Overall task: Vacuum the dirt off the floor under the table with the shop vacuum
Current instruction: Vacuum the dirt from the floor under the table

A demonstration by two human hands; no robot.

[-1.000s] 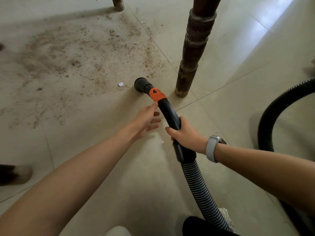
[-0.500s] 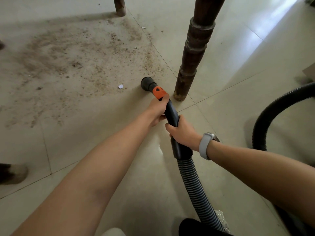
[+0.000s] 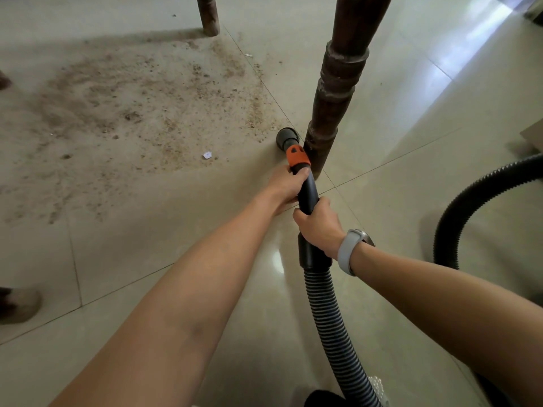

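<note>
A black vacuum nozzle point(image 3: 287, 138) with an orange collar point(image 3: 297, 157) points down at the tiled floor, right beside a dark turned table leg point(image 3: 335, 92). My left hand point(image 3: 286, 186) grips the black wand just below the orange collar. Lower on the same wand, my right hand point(image 3: 320, 227) grips it above the ribbed hose point(image 3: 329, 321); that wrist wears a grey watch band. Brown dirt point(image 3: 141, 113) is spread over the floor left of the nozzle, and a small white scrap point(image 3: 207, 155) lies at its near edge.
A second table leg point(image 3: 209, 16) stands at the far top. The black hose point(image 3: 470, 201) loops along the floor at the right. A shoe point(image 3: 17, 304) shows at the left edge, and a box corner point(image 3: 533, 133) at the right edge.
My left hand has gone from hovering beside the wand to gripping it below the orange collar. The nozzle has moved forward and right, up against the table leg.
</note>
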